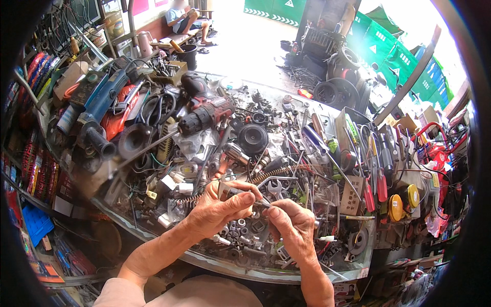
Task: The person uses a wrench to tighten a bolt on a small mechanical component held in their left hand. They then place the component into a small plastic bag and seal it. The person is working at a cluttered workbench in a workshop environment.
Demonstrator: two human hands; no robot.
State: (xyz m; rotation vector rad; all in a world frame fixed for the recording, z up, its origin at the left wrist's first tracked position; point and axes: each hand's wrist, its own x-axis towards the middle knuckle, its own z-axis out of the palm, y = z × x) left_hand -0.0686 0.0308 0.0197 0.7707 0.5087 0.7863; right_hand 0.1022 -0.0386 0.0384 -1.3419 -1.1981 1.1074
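My left hand is closed around a small cylindrical metal part, held over the cluttered glass-topped bench. My right hand pinches at the part's narrow end, its fingertips close to those of my left. The fine detail between my fingers is too small to make out. Below my hands lie loose nuts and washers, and a coil spring is by my left hand. Wrenches lie just beyond my fingers. Farther back is a red-and-black drill, beside a black round wheel.
A blue angle grinder sits back left. Screwdrivers and yellow round tins crowd the right. Packed shelves line the left. Beyond the bench are tyres, green barriers and another person seated on a bench.
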